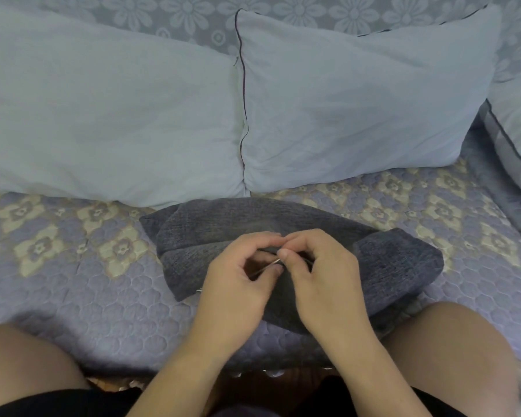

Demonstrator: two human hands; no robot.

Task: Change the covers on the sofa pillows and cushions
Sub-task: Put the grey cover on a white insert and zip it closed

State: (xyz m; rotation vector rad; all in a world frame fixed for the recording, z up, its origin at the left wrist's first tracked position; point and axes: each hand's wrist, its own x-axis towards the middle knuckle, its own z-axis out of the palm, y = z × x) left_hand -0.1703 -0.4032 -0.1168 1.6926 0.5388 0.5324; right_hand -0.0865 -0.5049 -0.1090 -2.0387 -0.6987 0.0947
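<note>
Head view, looking down at a sofa seat under a quilted floral throw (73,266). A dark grey chenille cushion cover (397,260) lies flat and limp on the seat, just in front of the person's knees, with no filling visible inside. Both hands meet over its near middle.

Left hand (238,284): fingers curled, thumb and forefinger pinching a fold of the cover's edge; a thin pale line, perhaps a zip pull or a thread, runs between the fingertips, too small to tell which. Right hand (322,281): likewise curled, thumb and forefinger pinching the same edge, fingertips touching those of the left.

Behind, two bare pale-blue pillow inserts lean against the backrest: left insert (103,115) and right insert (358,100), touching side by side. A third cushion (518,136), dark-piped, sits at the far right edge.

Step in hand, by my reading: finding and opening the closure of the grey cover so an insert can go in.

Next move likely calls for parting the opening wide with both hands, then reaching back for one insert. The closure is small; fabric snagging is the likely trouble.
</note>
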